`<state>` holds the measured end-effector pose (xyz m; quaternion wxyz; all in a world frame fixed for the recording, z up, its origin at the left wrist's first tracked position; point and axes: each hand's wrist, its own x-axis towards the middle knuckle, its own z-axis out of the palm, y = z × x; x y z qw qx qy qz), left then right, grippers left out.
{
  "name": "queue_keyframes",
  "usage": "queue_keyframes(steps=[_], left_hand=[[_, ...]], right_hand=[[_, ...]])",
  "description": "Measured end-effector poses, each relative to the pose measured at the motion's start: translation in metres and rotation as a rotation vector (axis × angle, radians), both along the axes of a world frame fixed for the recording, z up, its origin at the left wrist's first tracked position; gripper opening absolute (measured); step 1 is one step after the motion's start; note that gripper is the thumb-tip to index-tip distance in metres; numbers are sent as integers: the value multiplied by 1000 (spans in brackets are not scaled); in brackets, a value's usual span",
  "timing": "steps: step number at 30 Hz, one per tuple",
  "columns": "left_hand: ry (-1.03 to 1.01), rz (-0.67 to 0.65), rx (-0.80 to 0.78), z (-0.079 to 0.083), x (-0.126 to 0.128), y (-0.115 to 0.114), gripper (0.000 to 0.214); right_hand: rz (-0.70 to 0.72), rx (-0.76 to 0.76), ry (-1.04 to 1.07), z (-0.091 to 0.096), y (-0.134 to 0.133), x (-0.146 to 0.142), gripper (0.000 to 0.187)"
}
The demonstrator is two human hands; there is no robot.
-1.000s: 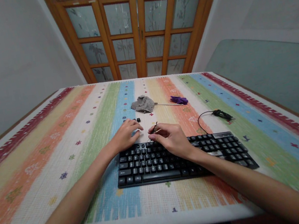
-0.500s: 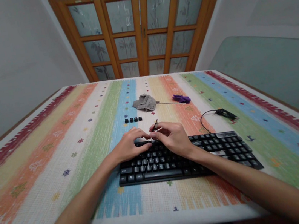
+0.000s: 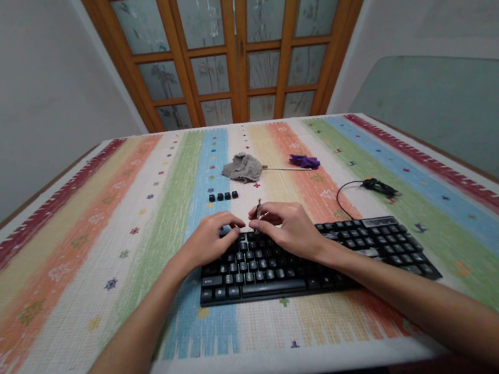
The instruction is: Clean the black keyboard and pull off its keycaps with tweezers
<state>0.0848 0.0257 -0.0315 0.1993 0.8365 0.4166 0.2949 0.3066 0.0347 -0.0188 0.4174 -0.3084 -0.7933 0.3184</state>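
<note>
A black keyboard [image 3: 273, 286] lies on the striped cloth in front of me. My right hand [image 3: 292, 228] is over its upper rows, with thumb and fingers closed around a small slim tool [image 3: 259, 208] whose narrow end points up and away. The exact kind of tool is too small to make out. Just left of it, my left hand [image 3: 213, 238] is over the keyboard's upper left corner. Its thumb and index fingertips are drawn close together, and whatever may be between them is hidden. Several loose black keycaps [image 3: 223, 196] stand in a row beyond the left hand.
A grey cloth [image 3: 242, 168] lies past the keycaps, with a thin rod reaching from it towards a purple cloth [image 3: 304, 161]. The keyboard's bundled cable [image 3: 378, 187] rests at the right. Behind the table [image 3: 150, 280] are wooden doors with glass panes.
My left hand has drawn back to the left, away from the right hand, and its thumb and index tips have come closer together. The right hand still grips the slim tool.
</note>
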Motion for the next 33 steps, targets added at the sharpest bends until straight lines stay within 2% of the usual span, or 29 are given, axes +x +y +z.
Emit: queue_keyframes(steps=[7, 16, 27, 30, 33], left_hand=[[90, -7, -65, 0, -5, 0, 23], [62, -53, -58, -4, -5, 3, 25], [70, -59, -61, -3, -6, 2, 26], [74, -67, -58, -4, -6, 3, 26], [80, -71, -56, -4, -6, 3, 26]], right_hand=[[2, 27, -23, 0, 0, 7, 18], [-12, -114, -21, 0, 17, 3, 21], [-22, -163, -127, 7, 34, -13, 14], [-62, -226, -117, 1, 41, -11, 18], [-60, -385, -74, -6, 51, -7, 30]])
